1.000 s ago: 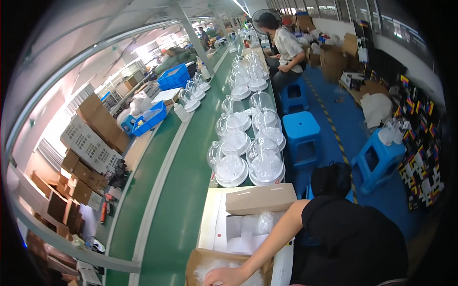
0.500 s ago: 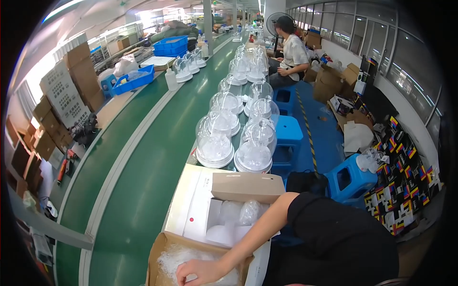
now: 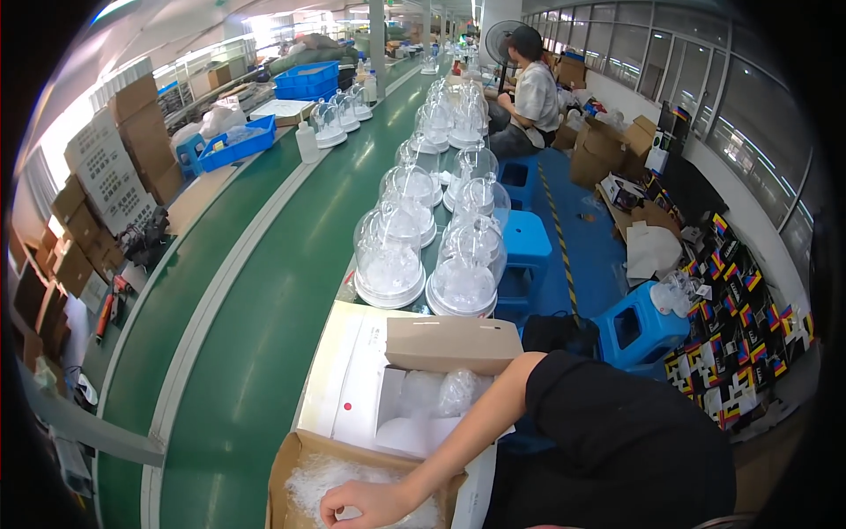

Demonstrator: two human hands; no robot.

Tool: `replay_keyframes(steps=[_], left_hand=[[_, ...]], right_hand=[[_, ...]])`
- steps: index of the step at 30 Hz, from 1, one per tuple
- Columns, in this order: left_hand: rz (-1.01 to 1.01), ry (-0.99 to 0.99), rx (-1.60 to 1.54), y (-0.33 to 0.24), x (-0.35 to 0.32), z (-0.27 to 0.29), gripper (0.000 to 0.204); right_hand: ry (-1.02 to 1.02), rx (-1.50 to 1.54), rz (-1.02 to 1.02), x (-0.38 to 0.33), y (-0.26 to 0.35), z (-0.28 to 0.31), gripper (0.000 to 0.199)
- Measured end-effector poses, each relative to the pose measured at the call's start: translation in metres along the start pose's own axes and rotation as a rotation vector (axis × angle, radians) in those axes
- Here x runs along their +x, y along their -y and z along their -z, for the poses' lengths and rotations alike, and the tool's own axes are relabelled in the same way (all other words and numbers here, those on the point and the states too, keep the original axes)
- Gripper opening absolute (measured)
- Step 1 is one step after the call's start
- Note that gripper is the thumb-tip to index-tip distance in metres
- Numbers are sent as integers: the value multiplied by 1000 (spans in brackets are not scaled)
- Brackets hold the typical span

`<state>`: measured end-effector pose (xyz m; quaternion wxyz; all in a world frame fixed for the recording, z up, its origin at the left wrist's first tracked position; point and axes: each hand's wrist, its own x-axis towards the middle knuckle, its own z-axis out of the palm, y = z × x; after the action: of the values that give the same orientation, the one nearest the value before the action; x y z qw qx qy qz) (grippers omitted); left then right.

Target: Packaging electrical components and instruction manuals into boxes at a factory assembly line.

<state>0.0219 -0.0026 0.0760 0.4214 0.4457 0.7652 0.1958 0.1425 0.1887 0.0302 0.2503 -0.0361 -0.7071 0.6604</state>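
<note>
My right hand (image 3: 368, 502) reaches down over an open cardboard box (image 3: 280, 480) at the lower edge. Its thumb and forefinger curl toward each other, closed; whatever they may grip is cut off below. Crinkled clear plastic (image 3: 317, 480) fills the box around the hand. Just beyond, under my forearm, an open white carton (image 3: 392, 397) holds clear bagged pieces (image 3: 458, 392) and a rounded white piece (image 3: 401, 435). Its brown flap (image 3: 454, 342) stands folded back. My left hand is not in view.
Two rows of clear domes on white bases (image 3: 388, 273) run away along the bench. Left lies a green conveyor (image 3: 256, 353) with a metal rail. Blue stools (image 3: 527, 238) stand to the right, where another person (image 3: 533, 97) sits. A fan (image 3: 500, 42) and cartons (image 3: 599, 150) are farther off.
The whole view has shifted slightly, so the scene sits a little to the left. My right hand stays over the box with its fingers still curled. The seated person's arm has moved forward.
</note>
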Motion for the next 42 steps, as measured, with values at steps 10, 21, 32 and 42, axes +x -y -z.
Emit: replay_keyframes(steps=[10, 21, 32, 42], left_hand=[[27, 202, 196, -10, -12, 6, 19], [-89, 177, -140, 18, -19, 8, 17], [-20, -111, -817, -10, -18, 16, 36], [5, -263, -697, -7, -11, -1, 33]], right_hand=[[27, 53, -72, 0, 6, -1, 16], [-21, 45, -77, -2, 7, -6, 32], [107, 52, -231, -1, 19, 10, 14], [222, -225, 439, -5, 21, 13, 12]])
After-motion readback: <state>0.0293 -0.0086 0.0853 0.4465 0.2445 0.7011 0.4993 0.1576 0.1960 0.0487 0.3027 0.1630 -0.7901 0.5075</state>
